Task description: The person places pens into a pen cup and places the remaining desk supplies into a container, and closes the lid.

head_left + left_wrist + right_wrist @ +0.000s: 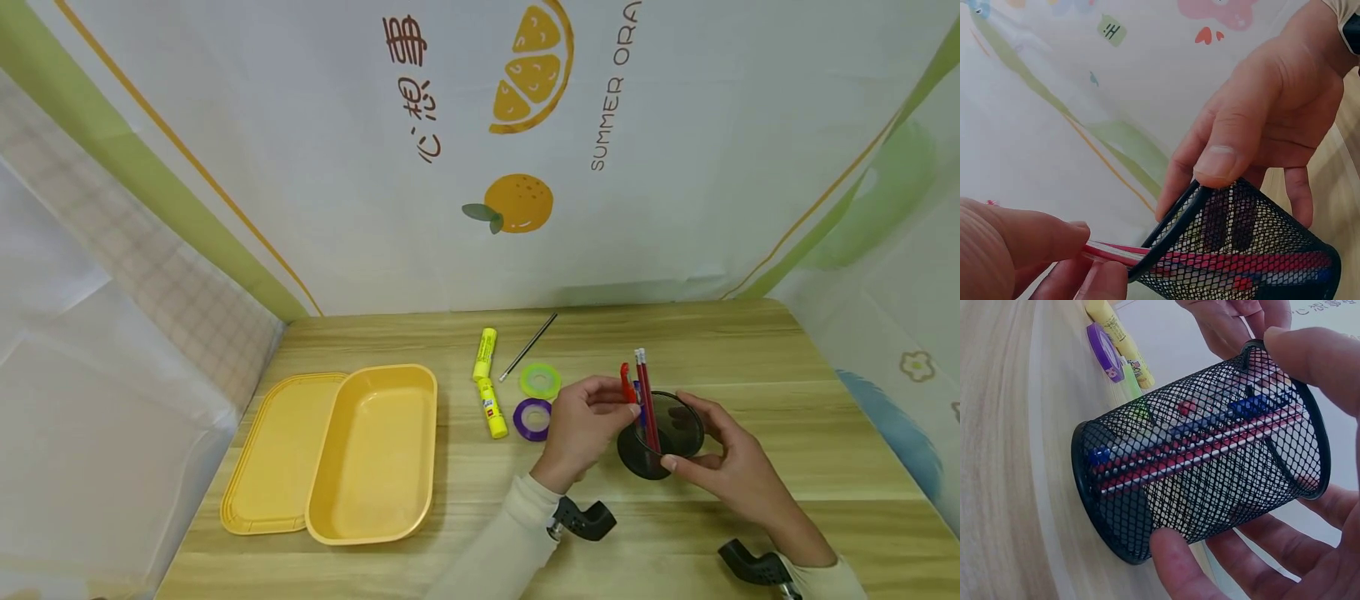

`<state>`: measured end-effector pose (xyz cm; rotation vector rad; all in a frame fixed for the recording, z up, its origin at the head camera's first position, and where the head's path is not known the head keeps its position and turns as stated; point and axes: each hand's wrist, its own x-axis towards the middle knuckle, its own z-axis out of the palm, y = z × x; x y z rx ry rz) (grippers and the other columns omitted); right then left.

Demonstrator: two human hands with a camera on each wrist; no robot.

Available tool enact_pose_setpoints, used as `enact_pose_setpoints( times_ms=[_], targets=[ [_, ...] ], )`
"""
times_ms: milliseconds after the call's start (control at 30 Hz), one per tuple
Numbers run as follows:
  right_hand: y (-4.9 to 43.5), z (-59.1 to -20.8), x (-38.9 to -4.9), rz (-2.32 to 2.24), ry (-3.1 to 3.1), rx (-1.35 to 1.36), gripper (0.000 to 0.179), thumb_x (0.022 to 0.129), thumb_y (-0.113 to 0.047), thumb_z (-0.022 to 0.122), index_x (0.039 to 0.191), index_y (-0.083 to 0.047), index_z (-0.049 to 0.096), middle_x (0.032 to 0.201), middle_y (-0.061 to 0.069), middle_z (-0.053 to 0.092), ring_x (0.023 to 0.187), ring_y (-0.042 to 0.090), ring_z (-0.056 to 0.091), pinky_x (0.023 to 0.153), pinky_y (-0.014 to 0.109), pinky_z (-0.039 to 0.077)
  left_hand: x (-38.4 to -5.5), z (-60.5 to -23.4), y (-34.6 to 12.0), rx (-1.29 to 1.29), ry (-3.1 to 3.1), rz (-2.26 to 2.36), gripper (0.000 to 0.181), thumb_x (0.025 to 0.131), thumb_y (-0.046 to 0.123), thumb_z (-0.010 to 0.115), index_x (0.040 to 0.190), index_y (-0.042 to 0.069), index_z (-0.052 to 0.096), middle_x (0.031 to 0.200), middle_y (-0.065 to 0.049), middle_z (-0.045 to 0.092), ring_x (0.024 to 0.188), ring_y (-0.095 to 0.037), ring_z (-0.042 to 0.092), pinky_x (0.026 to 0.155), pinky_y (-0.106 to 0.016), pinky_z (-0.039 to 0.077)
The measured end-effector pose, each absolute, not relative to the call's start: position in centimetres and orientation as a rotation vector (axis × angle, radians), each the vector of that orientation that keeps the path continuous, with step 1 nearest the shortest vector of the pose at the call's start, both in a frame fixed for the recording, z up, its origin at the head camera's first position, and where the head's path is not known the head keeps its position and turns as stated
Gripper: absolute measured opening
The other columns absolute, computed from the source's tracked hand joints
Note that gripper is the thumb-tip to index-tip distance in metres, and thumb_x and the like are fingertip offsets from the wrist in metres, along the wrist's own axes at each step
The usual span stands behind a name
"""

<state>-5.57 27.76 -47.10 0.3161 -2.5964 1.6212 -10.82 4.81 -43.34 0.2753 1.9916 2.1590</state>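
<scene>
A black mesh pen holder (1204, 456) is tilted above the wooden table, gripped by my right hand (738, 471) with the thumb at its rim. Inside it lie red pencils (647, 408), a blue pen (1244, 406) and a red pen (627, 383), whose upper ends stick out past the rim. At the holder's mouth, my left hand (588, 429) pinches the upper part of this bunch between thumb and fingers. Exactly which of the sticks it grips is partly hidden. Left of that hand lie a purple tape roll (519, 419) and a green tape roll (528, 381).
Two yellow glue sticks (491, 408) lie end to end, with a dark pencil (528, 347) beyond them. On the left, a yellow box (371, 467) overlaps its flat yellow lid (281, 458). A printed cloth (637, 208) hangs behind the table.
</scene>
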Motion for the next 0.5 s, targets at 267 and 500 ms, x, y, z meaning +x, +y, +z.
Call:
enact_pose_setpoints(
  times_ms=[267, 500],
  targets=[
    [27.55, -46.82, -5.48, 1.618, -2.616, 0.3, 0.084, 0.092, -0.008, 0.083, 0.164, -0.012, 0.037, 0.152, 0.022, 0.051, 0.118, -0.006, 0.061, 0.066, 0.035, 0.064, -10.6, -43.4, 4.63, 0.258, 1.998, 2.153, 0.025, 0.091, 0.006, 0.082, 0.116, 0.01, 0.078, 0.105, 0.0, 0.079, 0.089, -0.005, 0.073, 0.083, -0.022, 0.062],
    [27.55, -47.03, -5.46, 1.6, -2.629, 0.288, 0.084, 0.093, -0.009, 0.082, 0.164, -0.015, 0.037, 0.152, 0.022, 0.051, 0.116, -0.004, 0.063, 0.064, 0.035, 0.064, -10.69, -43.59, 4.54, 0.274, 1.95, 2.179, 0.023, 0.091, 0.004, 0.081, 0.113, 0.012, 0.079, 0.105, 0.0, 0.079, 0.09, -0.004, 0.074, 0.083, -0.021, 0.062]
  ],
)
